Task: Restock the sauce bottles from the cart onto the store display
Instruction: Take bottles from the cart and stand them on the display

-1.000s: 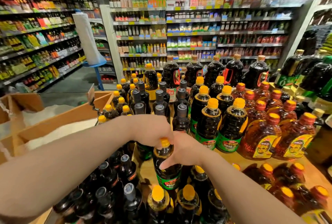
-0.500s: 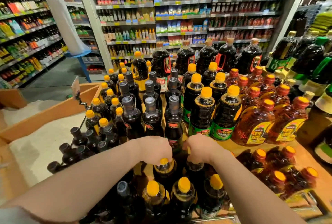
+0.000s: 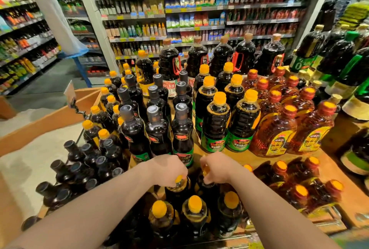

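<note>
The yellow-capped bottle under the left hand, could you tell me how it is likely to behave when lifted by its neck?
The yellow-capped bottle looks full of dark sauce, so it is probably heavy for its size. The left hand grips only the narrow top, so the glossy neck could slip or the body swing. Tall and slim, it may tip if set down among crowded neighbours.

Left hand (image 3: 169, 169) now lower, at 6 o'clock of the gray-capped bottles, gripping a yellow-capped bottle (image 3: 178, 187) by its neck, right hand (image 3: 218, 166) off that bottle, closed on a second bottle's top (image 3: 205, 170) at 3 o'clock
</note>
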The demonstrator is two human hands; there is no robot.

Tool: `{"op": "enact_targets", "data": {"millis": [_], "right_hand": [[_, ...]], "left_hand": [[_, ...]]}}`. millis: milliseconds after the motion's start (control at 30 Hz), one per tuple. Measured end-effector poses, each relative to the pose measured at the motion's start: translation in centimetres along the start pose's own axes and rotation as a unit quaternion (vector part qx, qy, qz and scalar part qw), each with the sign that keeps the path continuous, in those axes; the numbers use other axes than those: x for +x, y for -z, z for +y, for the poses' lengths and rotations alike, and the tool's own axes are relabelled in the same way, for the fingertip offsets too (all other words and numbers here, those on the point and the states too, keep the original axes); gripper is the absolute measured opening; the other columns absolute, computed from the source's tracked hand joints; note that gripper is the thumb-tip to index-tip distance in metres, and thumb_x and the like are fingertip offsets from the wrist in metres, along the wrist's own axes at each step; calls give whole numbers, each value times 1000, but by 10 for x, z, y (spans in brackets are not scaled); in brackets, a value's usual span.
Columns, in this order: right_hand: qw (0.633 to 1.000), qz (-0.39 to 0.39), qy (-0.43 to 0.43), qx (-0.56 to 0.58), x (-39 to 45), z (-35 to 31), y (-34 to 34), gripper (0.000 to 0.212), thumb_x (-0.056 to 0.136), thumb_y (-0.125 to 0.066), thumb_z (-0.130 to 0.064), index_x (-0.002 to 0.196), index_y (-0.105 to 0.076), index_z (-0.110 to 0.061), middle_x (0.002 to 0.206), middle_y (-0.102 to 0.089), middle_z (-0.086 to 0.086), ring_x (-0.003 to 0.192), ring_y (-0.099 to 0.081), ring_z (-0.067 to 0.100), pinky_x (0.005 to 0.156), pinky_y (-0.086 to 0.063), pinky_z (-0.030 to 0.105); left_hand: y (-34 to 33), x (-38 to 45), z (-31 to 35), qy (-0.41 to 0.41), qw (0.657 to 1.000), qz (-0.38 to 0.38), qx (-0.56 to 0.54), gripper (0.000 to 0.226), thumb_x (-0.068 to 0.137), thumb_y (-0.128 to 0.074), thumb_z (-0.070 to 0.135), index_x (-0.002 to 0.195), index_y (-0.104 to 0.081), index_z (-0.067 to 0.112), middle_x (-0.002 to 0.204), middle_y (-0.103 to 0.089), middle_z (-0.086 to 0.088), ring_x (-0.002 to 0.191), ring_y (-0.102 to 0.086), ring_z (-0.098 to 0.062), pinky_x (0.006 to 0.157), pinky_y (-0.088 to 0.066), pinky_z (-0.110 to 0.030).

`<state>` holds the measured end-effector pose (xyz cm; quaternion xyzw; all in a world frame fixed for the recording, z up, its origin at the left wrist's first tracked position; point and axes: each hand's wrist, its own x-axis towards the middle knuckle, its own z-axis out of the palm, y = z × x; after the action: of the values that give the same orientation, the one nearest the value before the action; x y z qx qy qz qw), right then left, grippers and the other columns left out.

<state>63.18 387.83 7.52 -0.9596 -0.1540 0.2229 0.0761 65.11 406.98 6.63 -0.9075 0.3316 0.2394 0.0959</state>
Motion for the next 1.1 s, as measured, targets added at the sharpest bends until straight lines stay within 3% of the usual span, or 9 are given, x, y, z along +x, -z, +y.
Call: {"op": "enact_targets", "data": {"millis": [167,300,400,500,700,833,967,1033,1100], "right_hand": [[1000,-18,14,5,-1,7,4,42,75,-76,-31,112,-59,-21,102,-59,4,98,-56,26,74,-48,34],[999,-5,29,17,-9,4,12,40,75,-74,-30,111,-59,-21,99,-58,2,94,-54,23,73,-48,33],[999,19,32,34,-17,2,27,40,74,-74,-30,111,-61,-22,93,-57,-2,91,-54,21,70,-48,32],[997,52,31,57,-29,0,44,41,74,-72,-32,112,-62,-21,90,-56,-3,87,-54,19,65,-43,26],[992,107,18,71,-54,-7,62,43,78,-70,-37,115,-61,-17,94,-57,-2,87,-54,17,64,-41,25],[983,165,-4,77,-64,-11,68,45,80,-66,-43,114,-59,-16,94,-59,0,87,-55,19,67,-44,27],[966,236,-32,105,-71,-20,81,38,76,-66,-48,94,-61,-15,82,-62,1,78,-59,20,62,-49,33],[952,282,-56,104,-76,-26,87,41,74,-63,-51,85,-61,-12,79,-62,4,75,-60,23,62,-51,38],[934,332,-83,103,-84,-33,93,46,72,-63,-53,82,-62,-8,77,-63,6,71,-60,24,59,-51,37]], "left_hand": [[-1,-8,6,39,999,20,13,51,93,-54,49,129,-51,12,112,-61,-11,100,-60,-30,73,-49,-36],[-7,-10,9,119,993,16,4,57,96,-45,54,114,-58,2,107,-63,-14,97,-60,-31,76,-50,-37],[-8,-9,8,103,995,0,-8,53,97,-46,50,110,-60,1,105,-64,-14,96,-60,-30,81,-52,-39],[-4,-11,5,86,996,-17,-4,48,98,-47,46,107,-61,1,93,-58,-10,83,-54,-25,71,-47,-35],[1,-14,4,78,996,-32,0,48,98,-50,45,105,-61,-1,88,-58,-9,79,-55,-24,66,-45,-32],[2,-16,-1,70,997,-28,10,48,96,-53,46,105,-63,-1,97,-64,-13,84,-59,-28,73,-49,-36],[6,-23,1,81,996,-17,-15,52,91,-60,48,114,-60,1,107,-65,-13,94,-61,-28,83,-53,-40],[11,-30,11,97,995,-27,20,51,91,-60,46,113,-59,0,103,-64,-13,88,-60,-27,81,-55,-41],[23,-44,32,106,993,0,55,58,91,-58,47,126,-52,1,109,-61,-13,94,-61,-29,76,-55,-38]]}}
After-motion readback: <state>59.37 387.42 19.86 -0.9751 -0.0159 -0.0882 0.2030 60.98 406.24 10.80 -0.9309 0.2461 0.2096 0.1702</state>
